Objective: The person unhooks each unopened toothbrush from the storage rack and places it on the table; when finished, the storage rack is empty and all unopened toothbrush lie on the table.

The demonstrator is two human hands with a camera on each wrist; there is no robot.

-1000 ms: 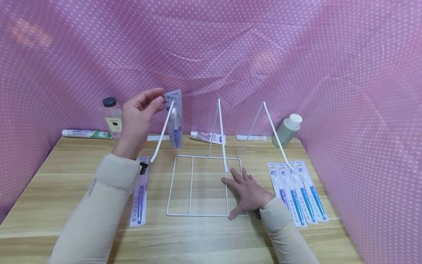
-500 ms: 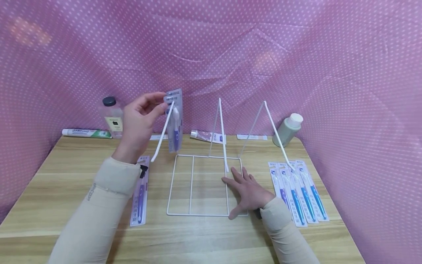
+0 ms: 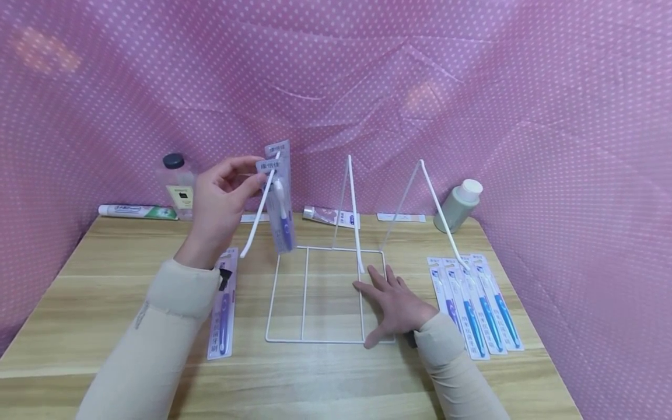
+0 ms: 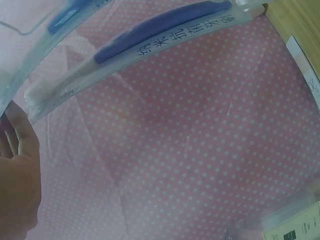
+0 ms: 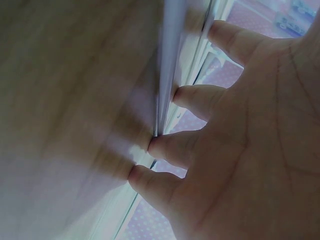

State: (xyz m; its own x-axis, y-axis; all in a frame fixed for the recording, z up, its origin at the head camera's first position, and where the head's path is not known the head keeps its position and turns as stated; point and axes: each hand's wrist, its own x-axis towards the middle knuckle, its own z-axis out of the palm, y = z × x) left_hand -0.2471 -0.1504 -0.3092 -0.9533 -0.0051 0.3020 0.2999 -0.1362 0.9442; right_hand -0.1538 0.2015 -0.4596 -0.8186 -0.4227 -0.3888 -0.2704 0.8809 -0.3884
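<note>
My left hand (image 3: 223, 189) pinches the upper left edge of a packaged purple toothbrush (image 3: 282, 213), which hangs tilted on the left arm (image 3: 254, 227) of a white wire rack. A second toothbrush pack (image 3: 284, 153) hangs just behind it on the same arm. In the left wrist view, the fingers (image 4: 22, 127) touch the near pack, and the other pack (image 4: 165, 30) shows apart from it. My right hand (image 3: 398, 306) lies spread over the right side of the rack's wire base (image 3: 304, 291). Up close, the right wrist view shows its fingertips (image 5: 182, 95) against the tabletop and wire.
One purple toothbrush pack (image 3: 223, 315) lies left of the rack; several packs (image 3: 483, 309) lie at right. Along the back are toothpaste tubes (image 3: 137, 212) (image 3: 331, 217), a black-capped bottle (image 3: 179, 189) and a green bottle (image 3: 458, 205). Two more rack arms (image 3: 354, 213) (image 3: 438, 210) jut forward.
My left hand has taken hold of the front pack and moved slightly down and nearer along the rack arm. The two packs have come apart. The right hand stays put.
</note>
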